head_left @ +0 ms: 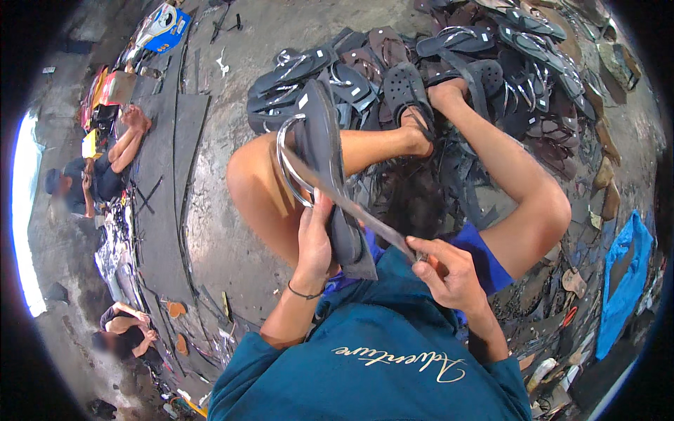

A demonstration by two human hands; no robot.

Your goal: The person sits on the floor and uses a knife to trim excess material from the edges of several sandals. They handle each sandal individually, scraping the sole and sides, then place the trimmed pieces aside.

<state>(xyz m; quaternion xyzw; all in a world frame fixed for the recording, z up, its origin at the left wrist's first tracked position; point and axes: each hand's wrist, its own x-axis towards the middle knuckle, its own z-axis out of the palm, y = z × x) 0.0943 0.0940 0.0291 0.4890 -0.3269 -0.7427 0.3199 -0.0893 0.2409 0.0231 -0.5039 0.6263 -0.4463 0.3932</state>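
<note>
My left hand (pixel 314 237) is closed round the heel half of a black sandal (pixel 321 133) with silver straps, held upright over my lap. The thumb lies close to the strap, and a dark flap juts out at the sandal's heel end. In my right hand (pixel 449 272) is the near end of a long, narrow knife (pixel 372 223). Its flat blade slants up and left across the sandal's edge, toward the straps. Whether the blade touches the sole, I cannot tell.
Beyond my feet lies a large heap of finished-looking black and brown sandals (pixel 456 41). Dark sheet material (pixel 165 168) covers the ground on the left, with two people sitting past it. A blue cloth-like piece (pixel 618 281) and scraps lie to the right.
</note>
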